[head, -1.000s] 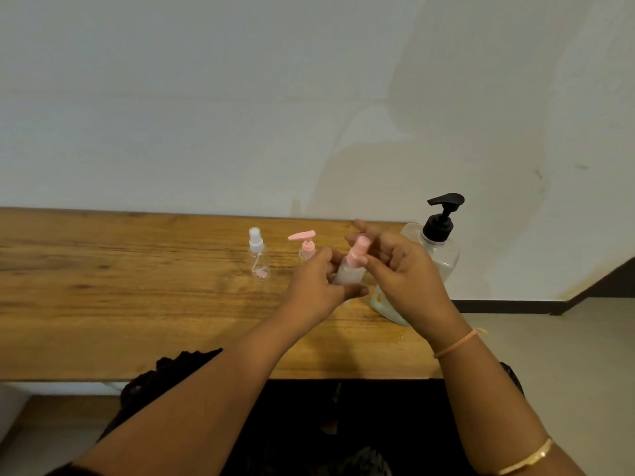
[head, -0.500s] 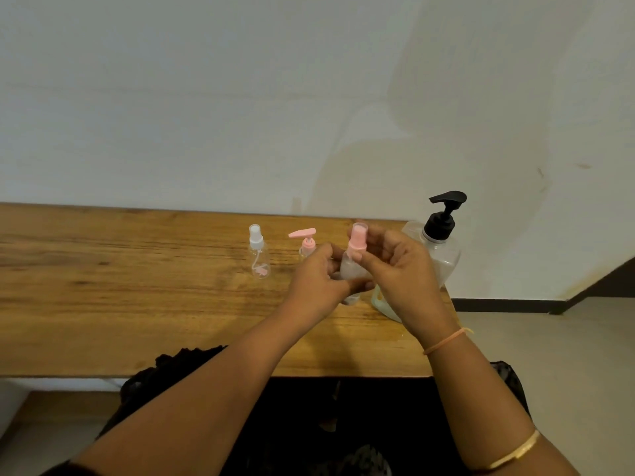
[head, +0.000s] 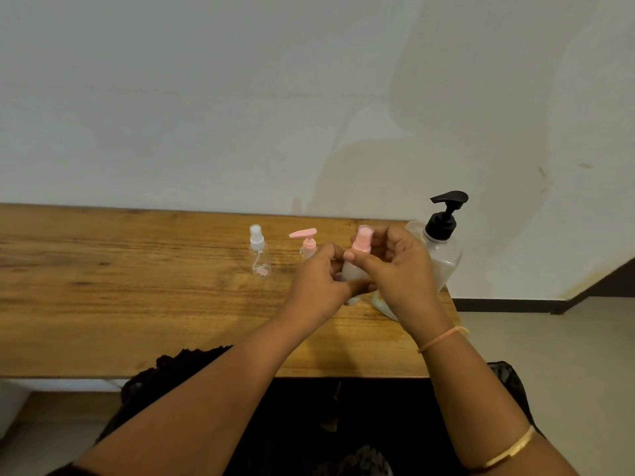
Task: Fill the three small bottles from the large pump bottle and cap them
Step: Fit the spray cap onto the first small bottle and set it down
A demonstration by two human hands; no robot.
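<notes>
Wooden tabletop (head: 137, 286), right end: left hand (head: 318, 286) curls its fingers round the small bottle (head: 352, 274), right hand (head: 402, 273) pinches the pink cap (head: 362, 240), just beside the pump bottle (head: 443, 259); a crooked twist could cross-thread the cap and leak.

Wood table (head: 103, 286), white wall (head: 240, 97).

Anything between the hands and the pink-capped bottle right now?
Nothing visible. The left hand grips the pink-capped bottle round its body, and the right hand pinches its cap.
</notes>
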